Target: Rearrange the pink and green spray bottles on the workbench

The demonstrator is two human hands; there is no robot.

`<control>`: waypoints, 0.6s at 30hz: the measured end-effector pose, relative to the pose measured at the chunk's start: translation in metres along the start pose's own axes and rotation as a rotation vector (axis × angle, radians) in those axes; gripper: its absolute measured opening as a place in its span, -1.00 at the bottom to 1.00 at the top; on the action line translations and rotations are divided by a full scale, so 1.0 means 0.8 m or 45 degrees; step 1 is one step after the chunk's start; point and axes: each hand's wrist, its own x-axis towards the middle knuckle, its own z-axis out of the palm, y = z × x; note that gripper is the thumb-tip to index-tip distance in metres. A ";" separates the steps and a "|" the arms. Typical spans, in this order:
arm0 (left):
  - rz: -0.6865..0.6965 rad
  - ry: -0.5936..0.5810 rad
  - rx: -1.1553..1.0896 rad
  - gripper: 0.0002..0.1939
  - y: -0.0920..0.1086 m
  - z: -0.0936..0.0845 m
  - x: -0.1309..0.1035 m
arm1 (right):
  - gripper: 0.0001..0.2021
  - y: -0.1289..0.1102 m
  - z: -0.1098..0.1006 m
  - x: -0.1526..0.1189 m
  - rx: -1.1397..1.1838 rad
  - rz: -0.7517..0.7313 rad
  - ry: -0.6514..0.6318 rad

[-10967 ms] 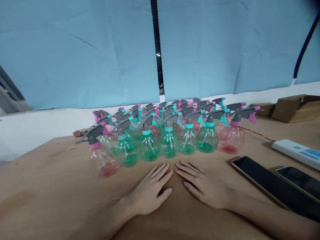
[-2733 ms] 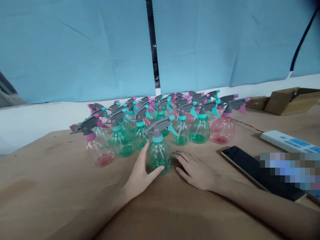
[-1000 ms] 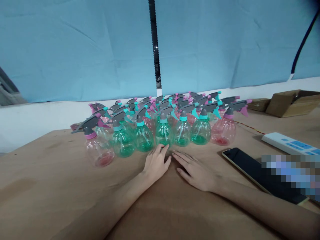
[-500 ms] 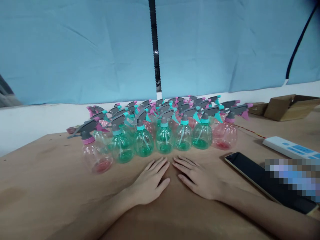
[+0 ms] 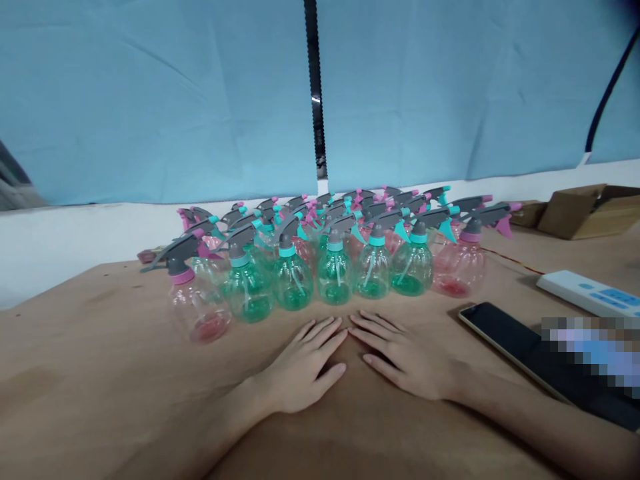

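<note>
Both hands lay flat on the table, palms down, fingers spread loosely, fingertips nearly meeting. Left hand held nothing; right hand held nothing. Each grip was open and resting, not pinching.

Just beyond the fingertips stood the cluster of spray bottles, upright and packed close, grey triggers with teal or pink collars. The front row ran green, with the middle green bottle nearest my fingers but not touched. A pink bottle stood at the left end, slightly forward; another pink bottle closed the right end.

Judgement: the rows looked tidy, nothing in hand, so I read the work as between steps.

To the right lay a dark tablet, a white power strip and a cardboard box.
</note>
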 end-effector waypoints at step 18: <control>-0.028 -0.014 0.017 -0.48 0.005 -0.005 0.003 | -0.53 0.001 0.002 -0.001 -0.055 -0.022 0.034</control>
